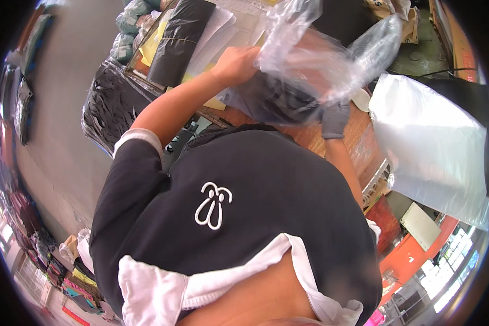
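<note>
A clear plastic bag (309, 62), blurred by motion, stretches over the wooden table in front of me. My bare left hand (237, 65) is closed at its left edge, with the fingertips hidden by the film. My right hand (336, 117), in a grey glove, is by the bag's near right edge. The plastic and blur cover its fingers, so I cannot tell their grip. Dark folded cloth (277, 99) shows beneath or inside the bag; which one I cannot make out.
A black roll (180, 41) lies on papers at the back left. Beside the table on the left is a stack of black pieces in plastic (117, 103). Silvery plastic sheeting (432, 146) spreads at the right over the wooden table's (358, 142) side.
</note>
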`<state>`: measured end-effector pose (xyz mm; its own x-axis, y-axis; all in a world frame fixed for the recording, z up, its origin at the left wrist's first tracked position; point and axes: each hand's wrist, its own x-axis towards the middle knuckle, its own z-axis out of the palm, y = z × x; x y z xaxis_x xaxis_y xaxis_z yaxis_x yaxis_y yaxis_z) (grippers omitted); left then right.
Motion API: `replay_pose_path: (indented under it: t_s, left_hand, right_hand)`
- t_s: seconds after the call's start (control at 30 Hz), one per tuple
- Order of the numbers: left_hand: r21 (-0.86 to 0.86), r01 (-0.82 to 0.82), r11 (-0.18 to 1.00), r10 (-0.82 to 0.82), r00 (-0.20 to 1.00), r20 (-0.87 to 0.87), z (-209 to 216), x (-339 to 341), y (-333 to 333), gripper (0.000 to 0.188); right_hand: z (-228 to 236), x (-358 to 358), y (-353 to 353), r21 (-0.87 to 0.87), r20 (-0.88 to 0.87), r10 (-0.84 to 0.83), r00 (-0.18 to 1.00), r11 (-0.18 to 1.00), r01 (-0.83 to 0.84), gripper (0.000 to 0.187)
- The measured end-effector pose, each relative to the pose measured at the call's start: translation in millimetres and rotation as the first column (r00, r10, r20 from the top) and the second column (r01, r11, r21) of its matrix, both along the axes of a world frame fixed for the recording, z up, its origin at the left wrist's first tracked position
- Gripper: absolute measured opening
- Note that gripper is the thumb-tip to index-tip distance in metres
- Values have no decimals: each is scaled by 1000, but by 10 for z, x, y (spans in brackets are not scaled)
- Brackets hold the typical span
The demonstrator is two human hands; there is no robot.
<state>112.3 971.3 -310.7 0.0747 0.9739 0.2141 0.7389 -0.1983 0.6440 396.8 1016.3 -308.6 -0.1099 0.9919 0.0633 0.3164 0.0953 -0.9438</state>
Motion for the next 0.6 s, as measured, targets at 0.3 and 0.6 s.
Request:
replay_pose_path:
  t_s: [0.3,0.6]
  left_hand:
    - [-111,-61,992,88,964,249,-275,-138,-71,21]
    - [-376,-6,927,292,642,709,-184,-300,-755,25]
  right_hand:
    - [-214,25,-175,-113,-171,-27,985,994,7,15]
    - [169,300,-284,-370,-102,329,939,863,-343,13]
